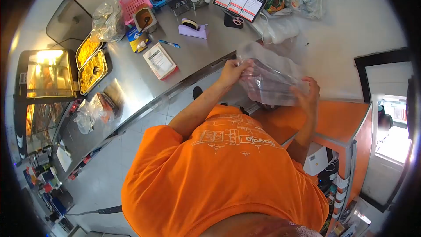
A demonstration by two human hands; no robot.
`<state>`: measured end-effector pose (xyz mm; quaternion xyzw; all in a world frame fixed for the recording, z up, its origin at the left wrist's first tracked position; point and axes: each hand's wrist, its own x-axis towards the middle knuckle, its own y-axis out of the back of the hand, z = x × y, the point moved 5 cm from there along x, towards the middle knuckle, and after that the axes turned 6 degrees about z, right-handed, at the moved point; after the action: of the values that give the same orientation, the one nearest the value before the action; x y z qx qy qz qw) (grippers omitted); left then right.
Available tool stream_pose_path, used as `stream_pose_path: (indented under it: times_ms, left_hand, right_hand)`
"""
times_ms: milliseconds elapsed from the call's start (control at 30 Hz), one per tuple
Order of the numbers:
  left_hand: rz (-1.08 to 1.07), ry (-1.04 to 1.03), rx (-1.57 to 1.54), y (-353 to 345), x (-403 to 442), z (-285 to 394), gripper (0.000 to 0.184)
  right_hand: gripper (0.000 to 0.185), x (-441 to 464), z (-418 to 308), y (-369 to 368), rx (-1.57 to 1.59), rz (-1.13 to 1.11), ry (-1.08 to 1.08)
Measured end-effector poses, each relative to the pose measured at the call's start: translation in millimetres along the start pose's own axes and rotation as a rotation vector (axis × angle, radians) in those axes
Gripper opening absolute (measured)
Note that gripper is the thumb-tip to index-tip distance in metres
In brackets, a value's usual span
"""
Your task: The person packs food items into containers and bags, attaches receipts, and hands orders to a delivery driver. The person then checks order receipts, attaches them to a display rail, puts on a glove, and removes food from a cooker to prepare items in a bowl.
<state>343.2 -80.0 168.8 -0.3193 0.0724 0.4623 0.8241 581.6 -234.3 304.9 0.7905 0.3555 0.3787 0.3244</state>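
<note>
Orange short-sleeved T-shirt with white print (219,171) nearest camera; beyond it, clear crinkled plastic bag (272,72) stretched between both hands, left hand (237,71) pinching its left side between thumb and fingers, right hand (308,94) curled against its right edge with thumb over the film, cannot tell if that grip is closed. Bag sits above the near end of an orange-topped counter (337,113), while a stainless-steel counter (136,77) to the left bears a white-and-red box (160,61), lilac tape dispenser (193,31) and black-framed tablet (239,1).
</note>
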Motion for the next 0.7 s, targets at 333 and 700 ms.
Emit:
stream_pose_path:
  times_ms: [333,700]
  left_hand:
    - [-0.030,-0.374,0.097,10.1,-42.7,9.3,0.042]
    - [0.516,-0.385,-0.013,159.0,-128.0,23.8,0.041]
  right_hand:
    - [0.020,-37.8,-88.5,-167.7,0.813,-0.766,-0.234]
    - [0.019,60.3,2.4,-110.2,0.506,-0.469,-0.104]
